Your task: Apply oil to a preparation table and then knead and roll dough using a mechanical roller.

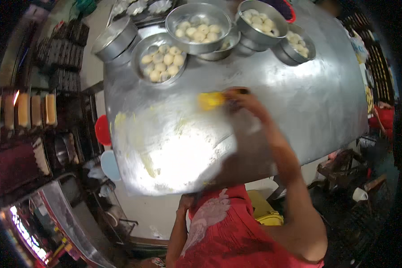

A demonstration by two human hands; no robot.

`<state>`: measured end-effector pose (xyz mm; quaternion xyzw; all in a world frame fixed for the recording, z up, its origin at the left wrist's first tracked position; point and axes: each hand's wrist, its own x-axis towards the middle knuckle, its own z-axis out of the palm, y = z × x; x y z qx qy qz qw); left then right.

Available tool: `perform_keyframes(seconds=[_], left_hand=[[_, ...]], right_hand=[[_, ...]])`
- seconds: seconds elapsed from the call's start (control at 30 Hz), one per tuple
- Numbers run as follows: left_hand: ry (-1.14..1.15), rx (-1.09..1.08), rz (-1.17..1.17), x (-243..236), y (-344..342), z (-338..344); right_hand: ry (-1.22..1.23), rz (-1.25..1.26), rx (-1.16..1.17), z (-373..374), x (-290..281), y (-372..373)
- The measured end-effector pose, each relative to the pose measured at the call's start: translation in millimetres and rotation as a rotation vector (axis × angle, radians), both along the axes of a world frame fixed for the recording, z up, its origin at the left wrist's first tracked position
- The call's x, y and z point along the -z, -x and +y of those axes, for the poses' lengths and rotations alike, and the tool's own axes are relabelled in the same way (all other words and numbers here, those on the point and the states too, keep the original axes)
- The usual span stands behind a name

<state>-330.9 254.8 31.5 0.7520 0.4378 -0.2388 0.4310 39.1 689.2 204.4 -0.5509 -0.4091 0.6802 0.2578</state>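
My right hand (243,102) reaches over the middle of the metal table (299,111). Its fingers are closed around a small yellow object (211,101), smeared by motion, so its kind does not show. Pale yellow residue (149,165) streaks the left part of the tabletop. Down at the front edge, close to the red shirt, is my left hand (186,203); its fingers are dark and hard to make out. Beyond my right hand, round metal bowls (179,44) hold pale round balls that look like dough (163,62).
Another metal bowl (116,42) stands at the far left, beside a tray of fluted metal molds (158,6). A red container (103,129) and a light blue one (110,165) sit beside the left edge. A person in red (384,119) is at far right.
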Motion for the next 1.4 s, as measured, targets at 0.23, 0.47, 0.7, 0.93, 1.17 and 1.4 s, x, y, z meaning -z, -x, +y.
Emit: perform_keyframes(seconds=[0.23, 0.47, 0.7, 0.93, 1.17, 1.4], left_hand=[[0.318, -0.968, -0.266, 39, 40, 5], [0.27, -0.543, 0.056, -27, 22, 54], [0.029, -0.873, -0.011, 3, 26, -2], [0.021, -1.688, -1.015, -7, 69, -105], [-0.104, -1.822, -0.582, 8, 121, -240], [-0.242, -1.903, -0.5, -178, 131, -46]], right_hand=[[0.019, -0.684, 0.314, -44, -88, -239], [-0.633, -1.122, 0.219, 6, -39, -148], [-0.983, -1.085, -0.447, -9, -3, 256], [-0.559, -0.036, -0.444, -62, -91, 455], [-0.474, 0.143, 0.153, 18, 8, 328], [-0.226, -0.358, 0.239, -84, -54, 110]])
